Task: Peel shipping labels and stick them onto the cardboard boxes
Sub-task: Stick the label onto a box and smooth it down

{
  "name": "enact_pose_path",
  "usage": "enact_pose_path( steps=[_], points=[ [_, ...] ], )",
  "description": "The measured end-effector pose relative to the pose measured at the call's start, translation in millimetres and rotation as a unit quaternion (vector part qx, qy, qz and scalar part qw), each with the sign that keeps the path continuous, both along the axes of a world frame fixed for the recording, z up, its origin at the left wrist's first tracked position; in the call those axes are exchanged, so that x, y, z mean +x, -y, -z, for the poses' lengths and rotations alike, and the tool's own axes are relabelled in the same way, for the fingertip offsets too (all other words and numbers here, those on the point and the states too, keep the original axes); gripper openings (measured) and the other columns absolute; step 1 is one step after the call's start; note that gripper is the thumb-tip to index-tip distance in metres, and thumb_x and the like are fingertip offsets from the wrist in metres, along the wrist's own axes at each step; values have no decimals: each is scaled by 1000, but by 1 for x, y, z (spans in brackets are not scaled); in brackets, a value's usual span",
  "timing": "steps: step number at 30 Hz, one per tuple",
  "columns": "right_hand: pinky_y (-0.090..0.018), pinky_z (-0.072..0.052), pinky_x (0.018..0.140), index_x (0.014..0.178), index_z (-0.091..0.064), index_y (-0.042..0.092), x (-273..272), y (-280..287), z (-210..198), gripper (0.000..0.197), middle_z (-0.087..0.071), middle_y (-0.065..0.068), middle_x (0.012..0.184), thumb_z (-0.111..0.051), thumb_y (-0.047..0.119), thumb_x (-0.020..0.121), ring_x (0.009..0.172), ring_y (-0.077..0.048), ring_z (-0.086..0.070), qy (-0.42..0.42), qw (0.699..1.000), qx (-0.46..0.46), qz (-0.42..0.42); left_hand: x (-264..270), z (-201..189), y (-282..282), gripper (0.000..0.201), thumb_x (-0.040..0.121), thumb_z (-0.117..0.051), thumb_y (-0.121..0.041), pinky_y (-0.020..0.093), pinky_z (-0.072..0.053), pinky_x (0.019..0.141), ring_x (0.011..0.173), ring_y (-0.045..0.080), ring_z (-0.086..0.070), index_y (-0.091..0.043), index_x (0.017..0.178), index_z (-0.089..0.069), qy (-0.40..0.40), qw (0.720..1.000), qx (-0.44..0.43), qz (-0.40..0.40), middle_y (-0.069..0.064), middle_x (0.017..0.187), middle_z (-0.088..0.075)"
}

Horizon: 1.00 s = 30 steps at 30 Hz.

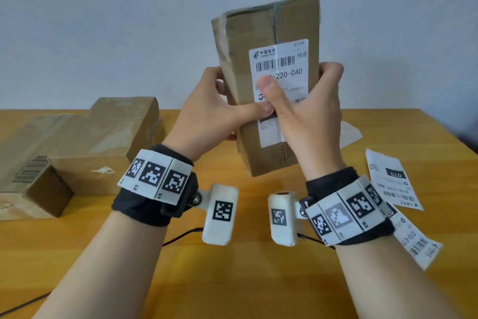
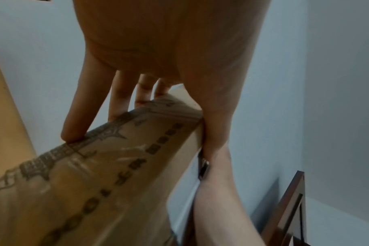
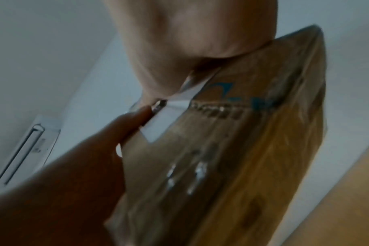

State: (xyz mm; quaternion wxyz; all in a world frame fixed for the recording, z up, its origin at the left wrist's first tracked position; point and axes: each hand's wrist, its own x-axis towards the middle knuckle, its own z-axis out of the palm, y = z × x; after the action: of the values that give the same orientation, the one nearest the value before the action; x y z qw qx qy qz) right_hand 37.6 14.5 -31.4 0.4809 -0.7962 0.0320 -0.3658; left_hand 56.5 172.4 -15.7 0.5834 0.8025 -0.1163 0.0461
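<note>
Both hands' grip, left hand (image 1: 214,109) and right hand (image 1: 307,109), holds upright labelled box (image 1: 258,34).

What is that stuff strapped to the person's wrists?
Both forearms are bare, with no sleeves. Each wrist wears a black fabric wrap under a band of white panels printed with black-and-white square codes. A white rounded camera pod carrying one code hangs off each band, trailing a thin black cable.

My arms are bare; each wrist wears a black band (image 1: 144,211) ringed with white plates of black square markers, plus a white marker-tagged camera pod (image 1: 220,214) trailing thin black cable.
</note>
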Motion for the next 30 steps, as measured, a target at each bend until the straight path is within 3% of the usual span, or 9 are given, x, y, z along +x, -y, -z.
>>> enact_pose_path(
  steps=[3, 7, 13, 17, 18, 21, 24, 27, 30],
  points=[
    [-37, -63, 66, 111, -35, 23, -1, 1, -1, 81, -65, 6, 110, -69, 83, 68, 100, -13, -70, 27, 999, 15, 12, -1, 0, 0, 83, 69, -96, -42, 40, -67, 66, 90, 13, -78, -28, 137, -51, 20, 1000, 4, 5, -7, 118, -65],
    [-35, -62, 65, 112, -38, 14, -1, 6, -3, 80, -67, 2, 103, -74, 73, 73, 90, -8, -72, 62, 995, 71, 13, -2, 6, 6, 93, 59, -92, -58, 45, -66, 79, 100, 16, -76, -32, 138, -52, 62, 997, 35, 20, -13, 117, -66],
    [-29, -60, 63, 105, -37, 16, -1, 10, -6, 65, -65, 6, 92, -72, 63, 76, 82, -6, -73, 95, 983, 158, -2, 0, 9, 9, 99, 61, -90, -61, 32, -63, 86, 112, 2, -65, -28, 145, -50, 125, 988, 83, 27, -17, 122, -64],
    [-15, -51, 58, 104, -40, 12, 0, 12, -3, 47, -61, 8, 89, -73, 43, 93, 71, 5, -68, 97, 973, 211, -12, 1, 10, 8, 101, 58, -86, -65, 28, -61, 89, 115, -4, -61, -31, 145, -50, 137, 986, 89, 28, -19, 124, -65],
    [-14, -50, 57, 102, -41, 14, 0, 11, -3, 44, -60, 8, 89, -70, 46, 94, 69, 6, -66, 95, 971, 217, -12, 1, 10, 8, 98, 59, -88, -63, 28, -60, 90, 115, -4, -61, -32, 144, -51, 138, 986, 89, 29, -19, 123, -66],
    [-22, -52, 59, 94, -41, 24, 0, 9, -5, 48, -59, 3, 88, -59, 68, 83, 71, -5, -64, 84, 968, 238, -16, 2, 11, 8, 90, 63, -93, -56, 24, -59, 90, 114, -5, -61, -34, 142, -54, 144, 984, 96, 33, -21, 121, -67],
    [-31, -51, 60, 90, -42, 26, 2, 9, -4, 53, -54, 3, 82, -48, 76, 75, 72, -15, -61, 76, 966, 247, -15, 3, 10, 7, 85, 65, -93, -55, 19, -57, 89, 115, -5, -60, -36, 139, -55, 153, 981, 112, 38, -23, 119, -67],
    [-38, -51, 67, 89, -44, 25, 3, 9, -4, 57, -50, 1, 81, -42, 79, 75, 74, -16, -56, 75, 962, 261, -1, 3, 10, 6, 82, 65, -90, -61, 29, -60, 90, 114, 0, -61, -36, 136, -57, 162, 977, 130, 42, -22, 120, -68],
    [-39, -55, 80, 90, -49, 32, 4, 11, -5, 44, -60, -2, 87, -40, 75, 87, 79, -10, -59, 65, 955, 289, 10, 4, 12, 6, 87, 62, -85, -69, 35, -62, 89, 113, 5, -64, -34, 136, -56, 168, 972, 155, 44, -19, 121, -67]
  ],
)
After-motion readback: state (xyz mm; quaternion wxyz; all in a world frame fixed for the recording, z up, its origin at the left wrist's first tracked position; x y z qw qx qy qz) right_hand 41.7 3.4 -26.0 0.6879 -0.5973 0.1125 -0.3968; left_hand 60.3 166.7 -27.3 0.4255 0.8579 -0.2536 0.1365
